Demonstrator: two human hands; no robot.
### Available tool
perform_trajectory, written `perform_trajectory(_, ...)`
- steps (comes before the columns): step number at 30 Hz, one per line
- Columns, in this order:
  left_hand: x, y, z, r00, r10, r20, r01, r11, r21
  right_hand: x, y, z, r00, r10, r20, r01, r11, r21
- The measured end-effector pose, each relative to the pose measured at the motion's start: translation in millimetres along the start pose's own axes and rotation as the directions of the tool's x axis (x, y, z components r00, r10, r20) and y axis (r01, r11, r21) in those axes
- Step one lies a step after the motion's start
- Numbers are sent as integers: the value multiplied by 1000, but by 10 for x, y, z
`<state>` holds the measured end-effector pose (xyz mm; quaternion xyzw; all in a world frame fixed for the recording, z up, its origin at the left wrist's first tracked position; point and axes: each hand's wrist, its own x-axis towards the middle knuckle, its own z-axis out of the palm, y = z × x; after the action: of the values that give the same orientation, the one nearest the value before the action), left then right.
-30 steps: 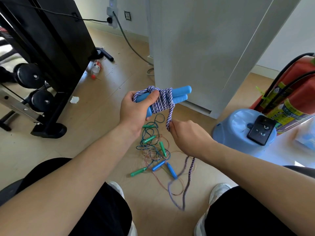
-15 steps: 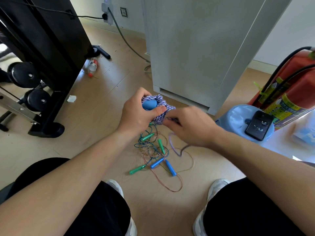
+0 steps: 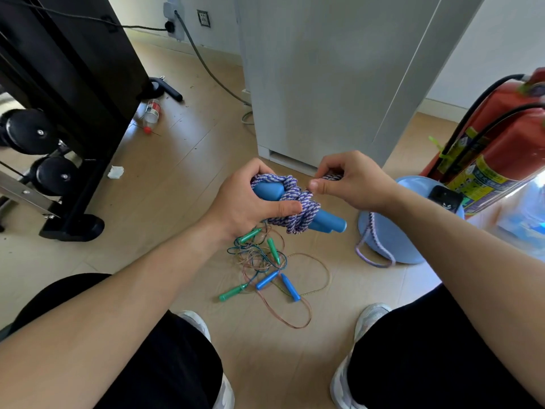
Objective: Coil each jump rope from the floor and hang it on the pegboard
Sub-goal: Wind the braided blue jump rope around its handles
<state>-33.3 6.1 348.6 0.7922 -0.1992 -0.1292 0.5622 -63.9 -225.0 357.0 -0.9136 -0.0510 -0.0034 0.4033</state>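
Braided rope [image 3: 295, 208] nearly coiled: left hand [image 3: 247, 202] fingers curled round bundle and blue handles [image 3: 327, 222], right hand [image 3: 354, 184] pinching loose tail [image 3: 367, 228]; thin ropes [image 3: 265, 261] tangled on floor [image 3: 177, 172], apparently none hung.

Left hand [image 3: 247, 199]: fingers curled round the wound jump rope [image 3: 298, 208] and its handles [image 3: 330, 222]; thumb laid flat across the wraps, its tip pointing toward the other hand.
Right hand [image 3: 356, 184]: just beside the left and slightly higher; thumb and forefinger pinch a strand of the same rope, the other fingers curled in behind.
Left forearm [image 3: 132, 293]: bare, reaching from the lower left edge up toward the middle, wrist about straight.
Right forearm [image 3: 472, 261]: bare, coming in from the lower right edge, wrist turned inward toward the left hand.
Both hands: held out in front of the body, close together, knuckles apart.
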Motion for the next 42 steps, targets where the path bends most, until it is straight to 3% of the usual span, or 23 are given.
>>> perform_trajectory(3, -15, 74, -3, 996, -65, -55, 56, 987, -148, 7, 59, -35, 999, 48, 2, -48, 997, 58)
perform_trajectory(8, 11, 86, -29, 976, -187, -112, 138, 929, -345, -41, 17, 77, 980, 153, 128, -178, 961, 213)
perform_trajectory(16, 76, -41, -41, 930, -283, -236, 155, 881, -446, -73, 0, 284, 950, 235, 206, -277, 938, 208)
perform_trajectory(22, 118, -91, -95, 833, -335, -440, 172, 913, -370, -162, -200, 510, 971, 135, 197, -127, 990, -54)
perform_trajectory(26, 116, -79, -124, 838, -142, -527, 148, 989, -31, -236, -312, 529, 978, 30, 207, 31, 957, -288)
perform_trajectory(29, 93, -37, -122, 897, 24, -441, 91, 967, 237, -221, -370, 389, 992, 31, 125, 22, 917, -398)
perform_trajectory(32, 62, -49, -57, 954, 84, -288, 27, 933, 360, -194, -380, 215, 997, 10, 80, 26, 899, -437)
perform_trajectory(36, 65, -74, -16, 994, 69, -83, -45, 965, 258, -153, -236, -31, 995, 47, 85, -24, 966, -259)
perform_trajectory(39, 112, -73, -80, 998, 29, -60, -20, 990, 141, -119, -75, -121, 997, 62, 40, -56, 990, -132)
perform_trajectory(42, 100, -27, -114, 999, -19, -43, 19, 1000, 15, -108, 17, -71, 993, 71, 92, -65, 996, -63)
